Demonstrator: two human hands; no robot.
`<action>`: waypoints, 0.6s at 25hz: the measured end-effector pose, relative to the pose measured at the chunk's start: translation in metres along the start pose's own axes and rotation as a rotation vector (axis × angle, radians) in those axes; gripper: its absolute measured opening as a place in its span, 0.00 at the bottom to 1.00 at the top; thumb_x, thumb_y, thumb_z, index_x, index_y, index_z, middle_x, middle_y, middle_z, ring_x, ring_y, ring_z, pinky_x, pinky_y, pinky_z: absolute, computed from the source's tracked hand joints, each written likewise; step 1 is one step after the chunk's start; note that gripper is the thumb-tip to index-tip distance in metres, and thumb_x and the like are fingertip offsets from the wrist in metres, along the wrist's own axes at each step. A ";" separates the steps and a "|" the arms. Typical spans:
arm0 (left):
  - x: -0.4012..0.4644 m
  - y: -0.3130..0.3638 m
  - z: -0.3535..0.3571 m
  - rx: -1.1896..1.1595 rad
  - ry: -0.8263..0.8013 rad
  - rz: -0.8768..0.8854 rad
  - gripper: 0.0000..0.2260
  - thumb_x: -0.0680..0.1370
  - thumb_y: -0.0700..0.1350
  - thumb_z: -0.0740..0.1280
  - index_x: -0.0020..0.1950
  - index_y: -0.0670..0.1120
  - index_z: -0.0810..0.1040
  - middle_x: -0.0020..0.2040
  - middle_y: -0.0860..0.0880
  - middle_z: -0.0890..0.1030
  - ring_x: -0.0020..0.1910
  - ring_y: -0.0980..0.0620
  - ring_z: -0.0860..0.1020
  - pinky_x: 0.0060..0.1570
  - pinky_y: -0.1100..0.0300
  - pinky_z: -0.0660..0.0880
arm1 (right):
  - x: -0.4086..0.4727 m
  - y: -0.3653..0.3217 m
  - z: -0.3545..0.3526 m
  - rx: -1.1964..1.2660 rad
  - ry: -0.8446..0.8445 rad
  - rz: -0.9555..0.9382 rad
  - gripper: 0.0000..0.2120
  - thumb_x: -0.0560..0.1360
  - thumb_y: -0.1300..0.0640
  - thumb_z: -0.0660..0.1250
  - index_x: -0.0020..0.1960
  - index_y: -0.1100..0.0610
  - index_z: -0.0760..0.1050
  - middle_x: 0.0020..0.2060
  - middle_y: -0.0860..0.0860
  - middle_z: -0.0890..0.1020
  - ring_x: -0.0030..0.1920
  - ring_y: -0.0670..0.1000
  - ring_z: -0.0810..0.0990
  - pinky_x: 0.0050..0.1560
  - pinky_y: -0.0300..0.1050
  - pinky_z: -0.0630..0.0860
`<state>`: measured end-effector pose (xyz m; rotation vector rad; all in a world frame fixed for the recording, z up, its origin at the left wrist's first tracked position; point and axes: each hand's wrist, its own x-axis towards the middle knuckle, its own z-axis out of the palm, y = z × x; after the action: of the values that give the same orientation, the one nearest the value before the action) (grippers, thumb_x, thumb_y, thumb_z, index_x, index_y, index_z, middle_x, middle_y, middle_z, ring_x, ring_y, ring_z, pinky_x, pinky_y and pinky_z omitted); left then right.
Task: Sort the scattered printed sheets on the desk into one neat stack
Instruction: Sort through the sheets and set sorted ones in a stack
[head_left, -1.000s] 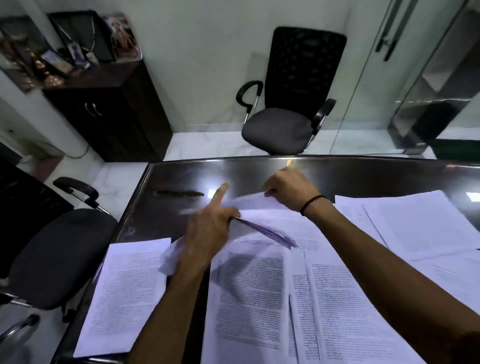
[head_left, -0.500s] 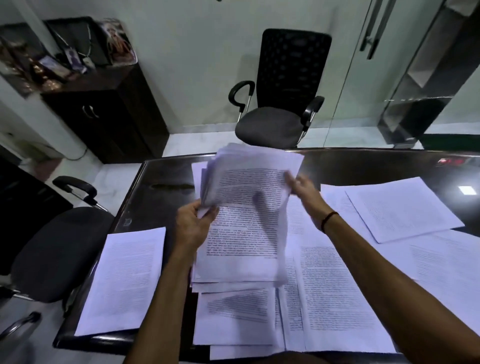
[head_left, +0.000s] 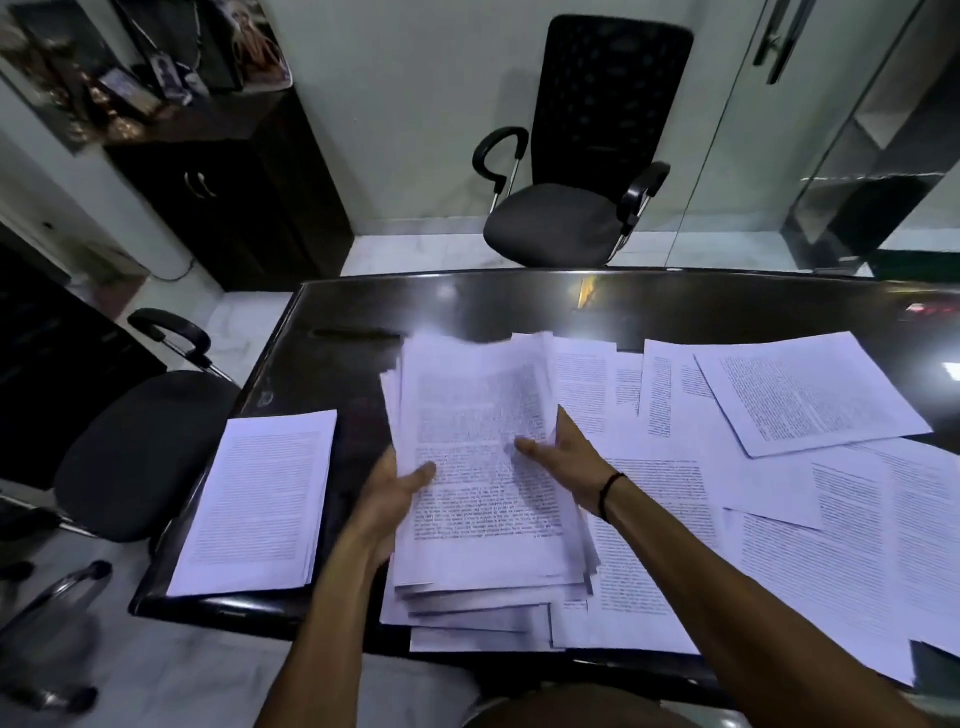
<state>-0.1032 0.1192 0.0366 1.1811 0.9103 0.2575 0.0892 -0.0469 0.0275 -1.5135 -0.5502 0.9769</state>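
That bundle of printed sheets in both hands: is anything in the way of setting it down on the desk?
Yes. Under the bundle of printed white sheets, more loose printed pages cover the glossy dark desk, so it would land on them.

Print on the sheets (head_left: 478, 441) is too blurred to read.

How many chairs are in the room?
2. One black chair stands across the desk by the far wall. The other chair sits left of the desk. More may be out of view.
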 end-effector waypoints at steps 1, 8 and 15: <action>0.002 -0.014 0.004 0.017 0.004 -0.033 0.16 0.80 0.35 0.68 0.67 0.44 0.76 0.61 0.42 0.84 0.57 0.42 0.84 0.54 0.47 0.81 | -0.006 0.011 -0.002 -0.023 0.001 0.034 0.32 0.76 0.56 0.72 0.76 0.53 0.62 0.70 0.49 0.74 0.69 0.48 0.74 0.69 0.49 0.71; 0.008 -0.068 0.023 0.128 0.088 -0.186 0.14 0.79 0.37 0.71 0.64 0.44 0.79 0.58 0.45 0.85 0.55 0.44 0.84 0.61 0.42 0.79 | -0.044 0.060 -0.055 -0.265 0.286 0.267 0.20 0.77 0.54 0.70 0.66 0.53 0.69 0.58 0.53 0.80 0.54 0.57 0.79 0.53 0.52 0.77; 0.020 -0.068 0.036 0.162 0.124 -0.190 0.11 0.79 0.36 0.70 0.61 0.45 0.81 0.54 0.47 0.86 0.54 0.43 0.84 0.54 0.48 0.80 | -0.090 0.104 -0.124 -0.819 0.632 0.637 0.45 0.66 0.47 0.79 0.74 0.52 0.58 0.72 0.57 0.60 0.70 0.64 0.61 0.59 0.63 0.74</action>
<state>-0.0824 0.0799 -0.0293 1.2279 1.1619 0.1052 0.1234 -0.2091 -0.0537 -2.7020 0.0394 0.6697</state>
